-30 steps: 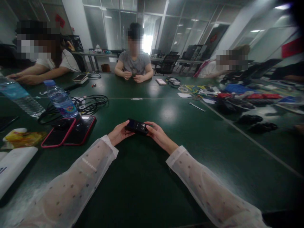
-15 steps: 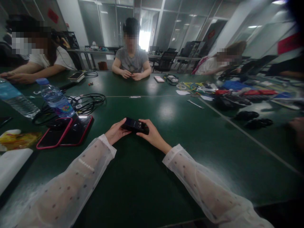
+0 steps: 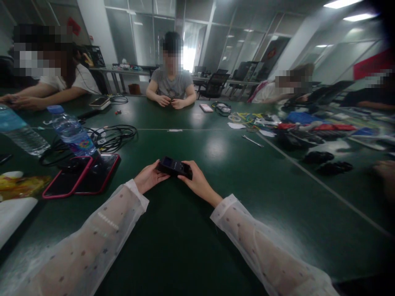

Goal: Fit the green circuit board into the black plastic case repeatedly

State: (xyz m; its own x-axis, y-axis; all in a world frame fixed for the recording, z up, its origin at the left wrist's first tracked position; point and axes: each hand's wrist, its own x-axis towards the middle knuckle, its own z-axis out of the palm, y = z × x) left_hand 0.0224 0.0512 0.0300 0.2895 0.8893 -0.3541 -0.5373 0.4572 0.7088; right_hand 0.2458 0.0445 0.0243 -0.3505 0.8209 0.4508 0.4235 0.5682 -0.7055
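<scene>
Green worktop (image 3: pixel 185 238) in a glass-walled room (image 3: pixel 142 37). Left hand (image 3: pixel 149 176) and right hand (image 3: pixel 200 181) are both clamped on a black device (image 3: pixel 170 165) between them; the right, at the device's end a second ago, now reaches farther along it. Left of the device: two red-edged phones (image 3: pixel 100 174) and two bottles (image 3: pixel 72 131), contents hard to make out.

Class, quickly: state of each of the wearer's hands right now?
Left hand: holding the left end of a black handheld electronic device.
Right hand: holding the device's right end.
</scene>
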